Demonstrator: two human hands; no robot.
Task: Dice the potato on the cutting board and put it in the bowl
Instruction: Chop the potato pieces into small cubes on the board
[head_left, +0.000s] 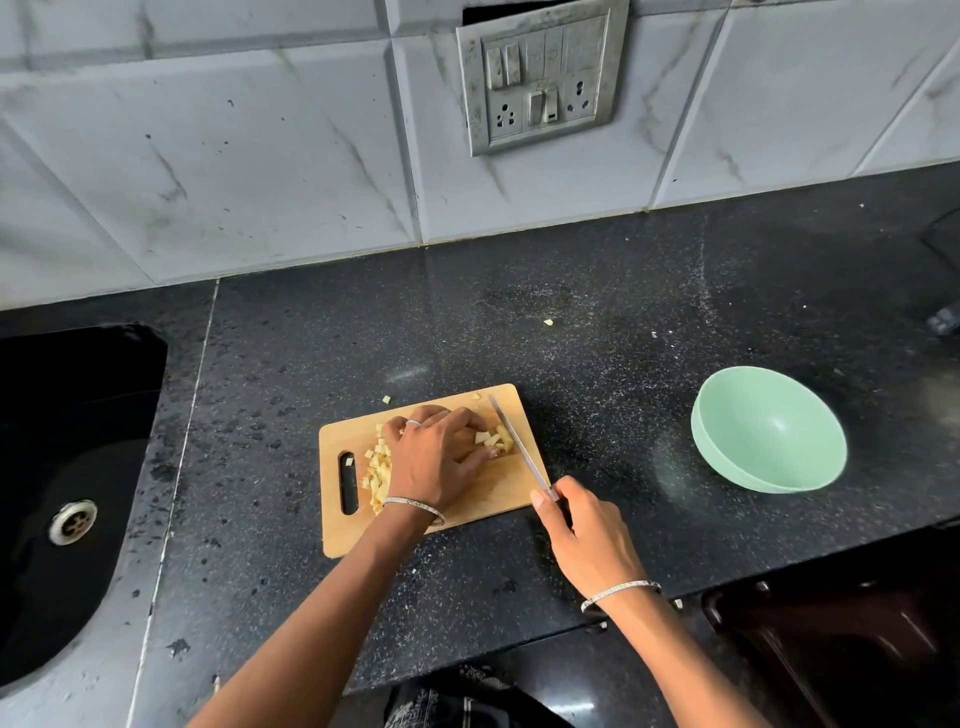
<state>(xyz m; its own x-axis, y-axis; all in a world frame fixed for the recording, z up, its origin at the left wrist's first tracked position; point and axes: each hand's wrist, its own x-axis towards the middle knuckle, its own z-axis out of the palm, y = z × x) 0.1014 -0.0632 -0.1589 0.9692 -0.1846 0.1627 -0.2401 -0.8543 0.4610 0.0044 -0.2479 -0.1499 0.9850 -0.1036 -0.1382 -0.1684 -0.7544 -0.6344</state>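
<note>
The potato (376, 470) is found on the board (498, 491), mostly diced. One heap lies by the slot near the left edge. More pieces are gathered under the curled fingers of the left hand (441, 457), which seem to pinch them, though much is hidden by the palm. The knife (517, 441) is gripped by its handle in the right hand (587, 535), with the blade laid along the board's right edge beside the left fingertips. The bowl (769, 426) is set well apart to the right, with open counter (597, 338) between. A stray bit (386, 399) is seen just off the far edge. The sink (78, 467) lies left.
</note>
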